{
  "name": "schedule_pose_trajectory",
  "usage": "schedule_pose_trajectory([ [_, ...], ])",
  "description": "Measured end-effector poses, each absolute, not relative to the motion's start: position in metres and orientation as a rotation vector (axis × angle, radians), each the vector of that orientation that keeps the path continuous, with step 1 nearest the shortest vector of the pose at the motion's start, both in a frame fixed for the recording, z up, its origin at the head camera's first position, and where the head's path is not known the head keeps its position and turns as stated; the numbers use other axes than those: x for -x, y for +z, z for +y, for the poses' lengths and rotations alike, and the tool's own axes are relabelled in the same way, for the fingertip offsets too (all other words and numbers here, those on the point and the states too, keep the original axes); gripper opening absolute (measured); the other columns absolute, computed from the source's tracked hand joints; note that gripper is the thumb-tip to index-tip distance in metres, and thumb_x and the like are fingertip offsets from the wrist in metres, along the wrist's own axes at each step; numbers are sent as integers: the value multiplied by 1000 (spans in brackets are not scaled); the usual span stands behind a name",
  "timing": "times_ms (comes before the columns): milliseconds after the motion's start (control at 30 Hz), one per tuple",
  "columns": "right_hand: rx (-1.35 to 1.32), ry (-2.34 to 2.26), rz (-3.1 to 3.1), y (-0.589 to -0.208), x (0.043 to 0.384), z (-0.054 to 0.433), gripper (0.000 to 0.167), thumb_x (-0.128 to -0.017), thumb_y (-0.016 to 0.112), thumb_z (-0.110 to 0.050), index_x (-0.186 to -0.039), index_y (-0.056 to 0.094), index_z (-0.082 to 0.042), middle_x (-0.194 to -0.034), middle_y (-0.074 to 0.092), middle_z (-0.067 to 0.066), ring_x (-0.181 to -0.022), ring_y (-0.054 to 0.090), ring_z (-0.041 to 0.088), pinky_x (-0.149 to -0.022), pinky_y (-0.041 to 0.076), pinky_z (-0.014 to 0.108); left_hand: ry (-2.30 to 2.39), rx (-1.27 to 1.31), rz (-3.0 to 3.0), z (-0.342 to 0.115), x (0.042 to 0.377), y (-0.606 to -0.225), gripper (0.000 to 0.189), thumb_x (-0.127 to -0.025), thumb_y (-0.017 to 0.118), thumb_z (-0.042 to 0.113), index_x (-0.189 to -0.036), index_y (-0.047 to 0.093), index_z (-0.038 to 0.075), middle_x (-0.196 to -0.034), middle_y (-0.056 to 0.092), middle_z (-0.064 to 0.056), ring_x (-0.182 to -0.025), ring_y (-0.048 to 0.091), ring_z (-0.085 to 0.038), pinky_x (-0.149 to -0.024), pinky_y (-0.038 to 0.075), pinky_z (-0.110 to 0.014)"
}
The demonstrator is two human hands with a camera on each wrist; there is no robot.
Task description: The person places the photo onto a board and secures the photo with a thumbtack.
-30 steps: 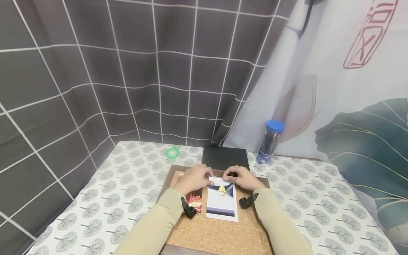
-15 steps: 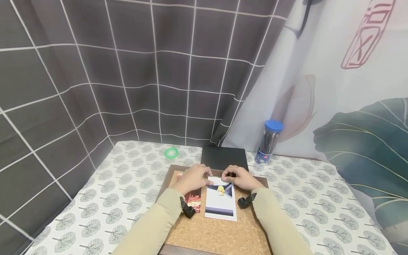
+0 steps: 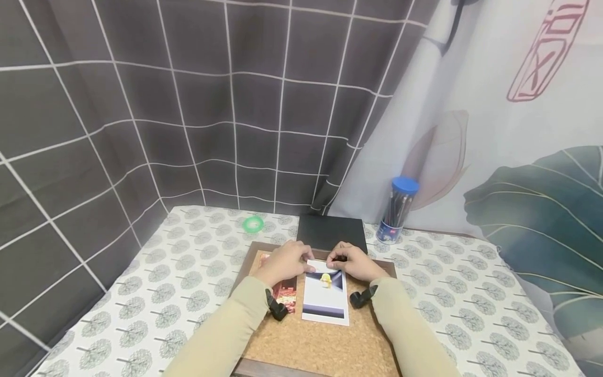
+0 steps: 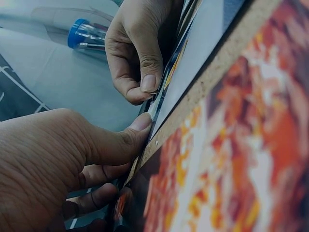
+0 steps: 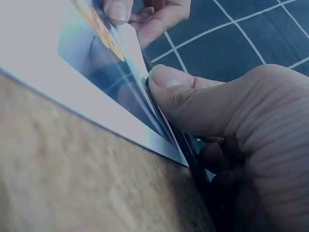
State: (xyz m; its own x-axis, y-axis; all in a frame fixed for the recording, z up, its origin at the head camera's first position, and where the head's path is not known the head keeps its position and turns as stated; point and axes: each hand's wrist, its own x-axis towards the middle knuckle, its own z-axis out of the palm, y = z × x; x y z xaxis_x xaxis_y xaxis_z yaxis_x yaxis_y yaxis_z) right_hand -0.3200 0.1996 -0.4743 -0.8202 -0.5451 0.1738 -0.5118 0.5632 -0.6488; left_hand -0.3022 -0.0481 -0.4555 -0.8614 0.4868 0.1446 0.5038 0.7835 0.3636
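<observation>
A white-bordered picture card [image 3: 324,303] with a small yellow figure lies on a framed cork board [image 3: 301,345]. My left hand [image 3: 287,263] is at the card's top left corner, thumb on its face and fingers curled at the board's far edge. At the top edge, a little to the right, my right hand [image 3: 357,263] pinches a tiny shiny pin-like thing [image 4: 154,94] between thumb and forefinger, mostly hidden by the fingertips. Beside the card on the left, partly under my left wrist, a red and orange picture card [image 3: 286,301] lies on the cork.
Behind the board lies a flat black rectangular item [image 3: 332,233]. A clear tub with a blue lid [image 3: 398,209], filled with dark sticks, stands at the back right. A green ring [image 3: 253,224] rests at the back left on the tree-patterned tablecloth [image 3: 179,293].
Both hands stay at the card's top edge, with almost no movement. The whole view shifts slightly with the head.
</observation>
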Motion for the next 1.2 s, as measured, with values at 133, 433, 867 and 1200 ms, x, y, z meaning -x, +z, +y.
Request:
schedule_pose_trajectory([
  [133, 899, -1083, 2768, -473, 319, 197, 5, -91, 75, -26, -87, 74, -27, -91, 59, -11, -90, 54, 11, -84, 44, 32, -616, 821, -2927, -47, 302, -454, 24, -84, 79, 46, -98, 70, 28, -96, 63, 12, -94, 57, -12, -80, 50, -37],
  [433, 812, -1080, 2815, -469, 318, 191, 5, -89, 77, -23, -84, 76, -22, -84, 59, -10, -81, 52, 11, -76, 43, 31, -642, 810, -2927, -48, 303, -455, 23, -85, 78, 44, -99, 70, 28, -95, 63, 12, -93, 56, -12, -79, 50, -37],
  [867, 704, -1117, 2822, -469, 315, 188, 6, -86, 80, -20, -81, 76, -22, -83, 60, -8, -78, 53, 13, -75, 42, 32, -644, 826, -2920, -47, 303, -457, 23, -85, 78, 45, -98, 69, 29, -95, 62, 13, -94, 56, -11, -80, 49, -37],
  [1200, 684, -1196, 2796, -470, 313, 187, 9, -85, 81, -17, -81, 75, -24, -87, 63, -8, -83, 54, 16, -78, 43, 35, -628, 844, -2916, -48, 304, -459, 22, -85, 78, 44, -98, 70, 29, -96, 63, 12, -94, 57, -11, -79, 50, -37],
])
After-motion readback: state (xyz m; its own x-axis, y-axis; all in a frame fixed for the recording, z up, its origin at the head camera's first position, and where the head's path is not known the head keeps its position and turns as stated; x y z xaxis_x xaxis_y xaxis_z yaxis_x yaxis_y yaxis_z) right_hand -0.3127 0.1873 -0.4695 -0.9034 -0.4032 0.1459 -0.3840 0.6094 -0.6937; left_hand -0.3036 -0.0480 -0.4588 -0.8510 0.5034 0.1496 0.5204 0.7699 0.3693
